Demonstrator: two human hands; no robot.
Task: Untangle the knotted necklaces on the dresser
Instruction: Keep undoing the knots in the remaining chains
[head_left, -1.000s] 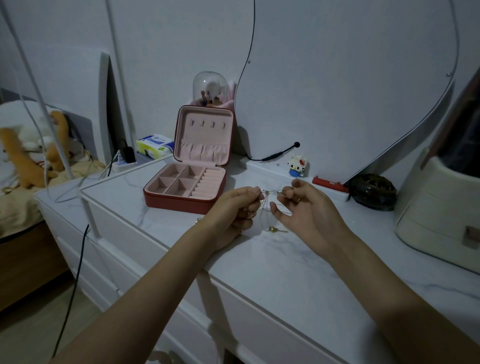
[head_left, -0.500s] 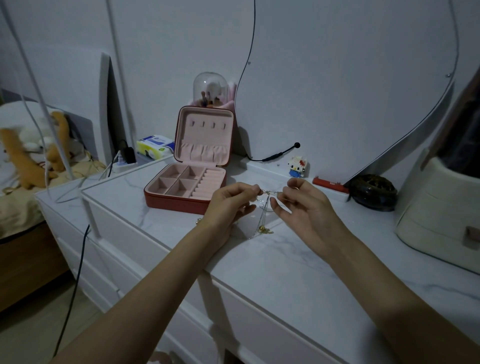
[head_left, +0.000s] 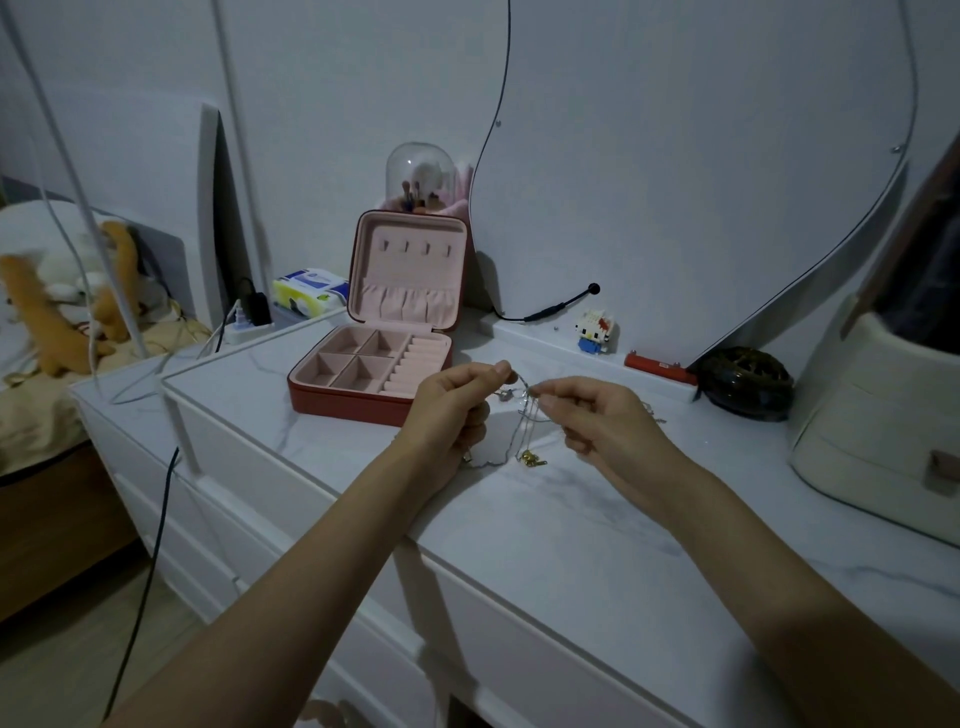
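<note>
Teasing the knot apart above the counter

Pinching the tangled necklaces (head_left: 524, 415) from either side, the left hand (head_left: 457, 405) and right hand (head_left: 597, 415) held them just over the counter (head_left: 597, 519), near its front edge; small, slack pulls would have served best. An open jewellery box (head_left: 379, 374) sat close behind, toward the counter's back left, a possible snag

1. The room is dim, with a cool grey cast and muted colours.
2. Soft shadows fall toward the camera beneath both forearms on the dresser (head_left: 597, 525).
3. The thin necklaces (head_left: 524, 415) pinched between the hands are hard to resolve.
4. Far left of the grip, the plush toy (head_left: 62, 306) looks blurred.
5. Straight lines bow toward the frame edges.
</note>
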